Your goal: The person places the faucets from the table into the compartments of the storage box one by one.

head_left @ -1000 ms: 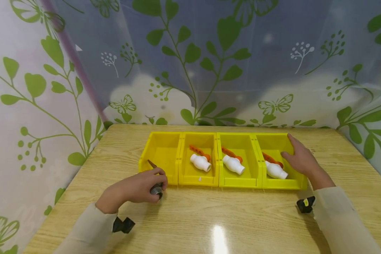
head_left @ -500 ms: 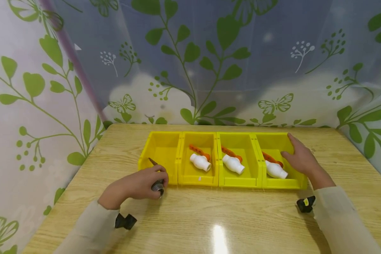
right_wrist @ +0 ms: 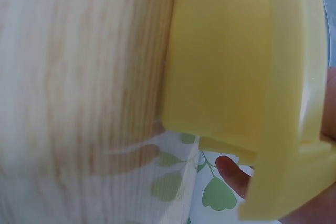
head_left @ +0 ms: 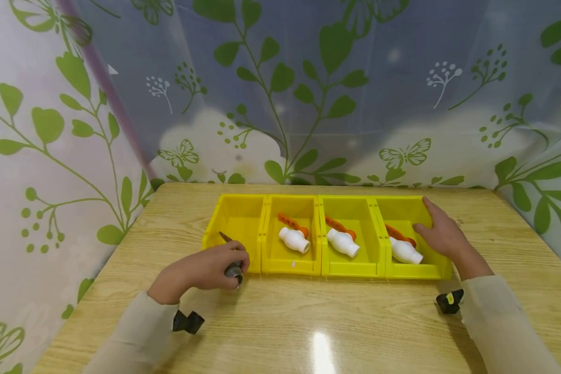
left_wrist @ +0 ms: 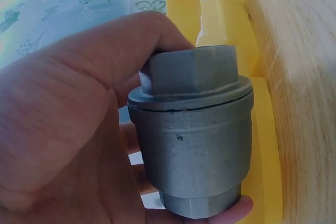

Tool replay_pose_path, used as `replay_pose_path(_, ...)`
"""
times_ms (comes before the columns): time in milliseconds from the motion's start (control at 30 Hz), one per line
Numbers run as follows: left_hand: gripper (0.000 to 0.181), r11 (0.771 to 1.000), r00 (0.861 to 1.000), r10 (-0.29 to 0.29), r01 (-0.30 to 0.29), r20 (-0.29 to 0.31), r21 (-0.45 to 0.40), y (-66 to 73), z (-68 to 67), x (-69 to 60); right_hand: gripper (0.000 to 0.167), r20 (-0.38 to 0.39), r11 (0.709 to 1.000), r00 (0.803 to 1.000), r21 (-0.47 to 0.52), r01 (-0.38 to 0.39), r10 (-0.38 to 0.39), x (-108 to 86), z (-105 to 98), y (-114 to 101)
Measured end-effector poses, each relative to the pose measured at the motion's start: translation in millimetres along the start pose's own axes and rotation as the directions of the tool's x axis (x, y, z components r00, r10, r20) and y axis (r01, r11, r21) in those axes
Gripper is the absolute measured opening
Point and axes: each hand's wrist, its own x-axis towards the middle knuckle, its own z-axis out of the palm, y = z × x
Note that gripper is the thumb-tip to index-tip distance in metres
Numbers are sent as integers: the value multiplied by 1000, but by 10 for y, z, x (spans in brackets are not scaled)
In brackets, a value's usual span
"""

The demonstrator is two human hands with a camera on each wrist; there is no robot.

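My left hand (head_left: 210, 267) holds a grey metal pipe fitting (left_wrist: 194, 124) with hexagonal ends, just in front of the leftmost yellow bin (head_left: 243, 218). In the left wrist view the thumb lies over its top end and fingers curl behind and beneath it. A thin brown pointed shape (head_left: 225, 237) sticks up past that hand; I cannot tell what it is. At the row's other end my right hand (head_left: 444, 231) grips the side wall of the rightmost yellow bin (head_left: 413, 208), thumb inside, with fingers partly hidden behind the wall in the right wrist view (right_wrist: 226, 51).
The other bins each hold a white bulging fitting (head_left: 294, 240) and an orange handle-like piece (head_left: 292, 224); more white fittings (head_left: 343, 243) (head_left: 405, 251) lie farther right. The bins stand joined on a wooden table (head_left: 280, 322). A leaf-patterned curtain (head_left: 308, 104) hangs behind.
My left hand has shifted slightly forward and right, toward the leftmost bin, with the metal fitting in it. The right hand stays at the rightmost bin's wall.
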Motion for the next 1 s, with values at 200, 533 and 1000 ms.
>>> replay_pose_path(200,16,1000,1000,-8,8,19,11,9,-32,20,77,-10,1000,1000,-6,4,-4,0,5,12)
replay_pose_path(533,16,1000,998,-18,18,65,6,12,-65,69,77,0,1000,1000,9,-5,5,-10,11,13)
replay_pose_path(1000,14,1000,997,21,-20,73,-11,27,-168,79,77,-5,1000,1000,14,13,-13,-5,7,16)
